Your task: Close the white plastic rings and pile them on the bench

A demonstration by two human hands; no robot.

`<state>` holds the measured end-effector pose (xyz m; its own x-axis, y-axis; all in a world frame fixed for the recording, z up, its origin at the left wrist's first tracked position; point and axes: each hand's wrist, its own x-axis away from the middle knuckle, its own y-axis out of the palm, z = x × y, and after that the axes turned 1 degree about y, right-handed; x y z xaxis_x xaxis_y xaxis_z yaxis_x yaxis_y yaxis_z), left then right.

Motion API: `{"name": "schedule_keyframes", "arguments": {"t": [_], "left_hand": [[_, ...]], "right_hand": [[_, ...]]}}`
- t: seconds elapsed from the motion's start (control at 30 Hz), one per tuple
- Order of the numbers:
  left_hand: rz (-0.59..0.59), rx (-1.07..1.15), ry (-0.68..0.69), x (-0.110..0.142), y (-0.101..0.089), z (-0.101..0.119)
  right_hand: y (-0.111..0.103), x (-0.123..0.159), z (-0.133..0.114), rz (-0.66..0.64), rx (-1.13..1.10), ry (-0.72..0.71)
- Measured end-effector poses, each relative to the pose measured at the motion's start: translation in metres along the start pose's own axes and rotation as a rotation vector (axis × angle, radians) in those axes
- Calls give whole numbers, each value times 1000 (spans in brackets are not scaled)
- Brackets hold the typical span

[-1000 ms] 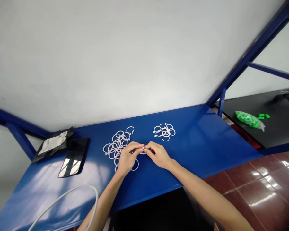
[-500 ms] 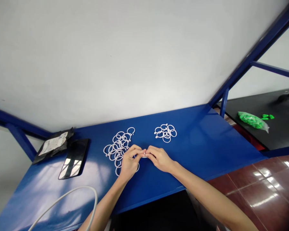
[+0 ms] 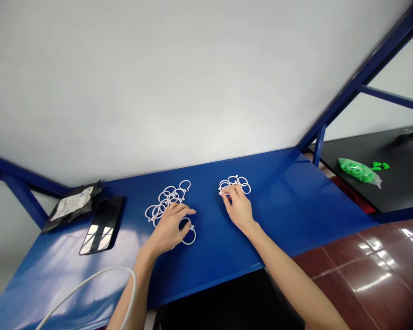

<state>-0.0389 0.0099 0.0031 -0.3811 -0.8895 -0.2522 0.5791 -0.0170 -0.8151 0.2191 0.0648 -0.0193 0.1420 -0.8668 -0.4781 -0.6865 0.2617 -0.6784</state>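
My right hand (image 3: pixel 240 207) reaches to the smaller cluster of white curtain rings (image 3: pixel 245 185) on the right. Its thumb and fingers are pinched at the cluster's near left edge on a white ring, which the fingers partly hide. My left hand (image 3: pixel 174 228) hovers over the larger pile of white curtain rings (image 3: pixel 169 194), fingers apart, with nothing visible in them. That hand covers part of the pile. One ring (image 3: pixel 189 236) shows just beside its thumb. Small knobs are visible on several of the thin, round rings.
Both ring groups lie on a blue table (image 3: pixel 213 270). To the left are a black phone (image 3: pixel 103 224) and a black plastic package (image 3: pixel 72 206) with a white label. A white cable (image 3: pixel 89 285) loops over the front left. A bag of green pieces (image 3: pixel 359 172) lies on a black table at right.
My hands, which were together in front holding a small white piece, have separated. The right moved up and right to the small cluster; the left moved left over the larger pile and opened.
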Motion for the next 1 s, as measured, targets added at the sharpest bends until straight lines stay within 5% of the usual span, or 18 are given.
{"name": "schedule_keyframes", "arguments": {"t": [0.2,0.43,0.73,0.83,1.0], "left_hand": [[-58,-52,21,4,2,2],[22,-44,-31,-5,13,0],[59,-30,-38,-6,18,-1],[112,25,-43,-7,14,2],[164,222,-42,-7,2,11]], "right_hand": [[-1,-2,5,39,42,-25],[4,18,-32,-389,-217,-306],[18,24,-34,-503,-66,-571],[18,23,-33,-508,-155,-541],[6,17,-34,-456,-486,-216]]}}
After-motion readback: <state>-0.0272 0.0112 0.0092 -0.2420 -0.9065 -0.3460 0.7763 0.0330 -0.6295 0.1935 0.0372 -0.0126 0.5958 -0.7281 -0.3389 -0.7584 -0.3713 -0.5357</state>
